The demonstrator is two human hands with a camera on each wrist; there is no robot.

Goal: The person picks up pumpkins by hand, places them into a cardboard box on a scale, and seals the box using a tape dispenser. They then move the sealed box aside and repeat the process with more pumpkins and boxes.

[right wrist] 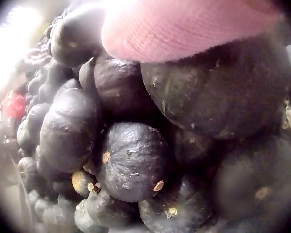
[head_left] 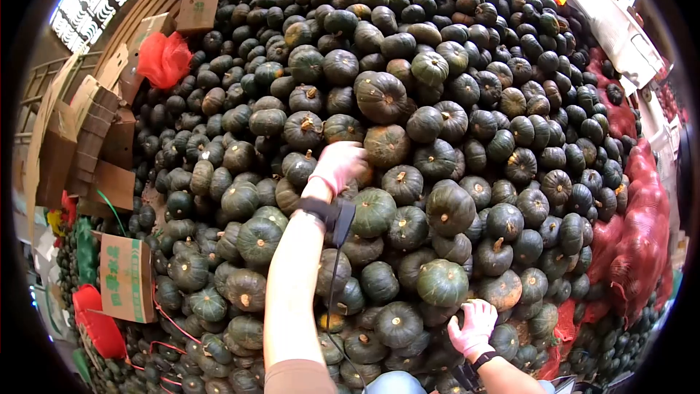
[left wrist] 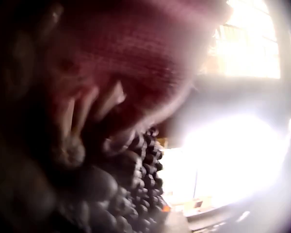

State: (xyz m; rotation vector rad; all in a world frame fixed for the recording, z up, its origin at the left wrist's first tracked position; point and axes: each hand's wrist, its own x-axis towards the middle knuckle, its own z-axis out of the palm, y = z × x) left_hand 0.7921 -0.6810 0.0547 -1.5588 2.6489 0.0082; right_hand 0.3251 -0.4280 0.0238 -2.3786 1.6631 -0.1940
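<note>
My left hand (head_left: 339,166), in a pink glove, reaches into the heap of dark green pumpkins. It is right beside a brownish-green pumpkin (head_left: 386,146), and its fingertips are hidden in the head view. The left wrist view is dark and blurred; the glove (left wrist: 131,53) has bent fingers above dim pumpkins (left wrist: 94,184), and I cannot tell whether they grip one. Lower right, my right hand (head_left: 474,327) rests with spread fingers among pumpkins, near a green one (head_left: 442,282) and an orange-tinged one (head_left: 502,290). Its pink glove (right wrist: 184,29) overlaps a large dark pumpkin (right wrist: 218,92) in the right wrist view.
Pumpkins pile up high ahead. Cardboard boxes (head_left: 125,277), a red mesh bag (head_left: 164,60) and a red basket (head_left: 97,321) lie at the left. Filled red mesh sacks (head_left: 642,233) line the right side. A black cable (head_left: 332,292) hangs from my left wrist.
</note>
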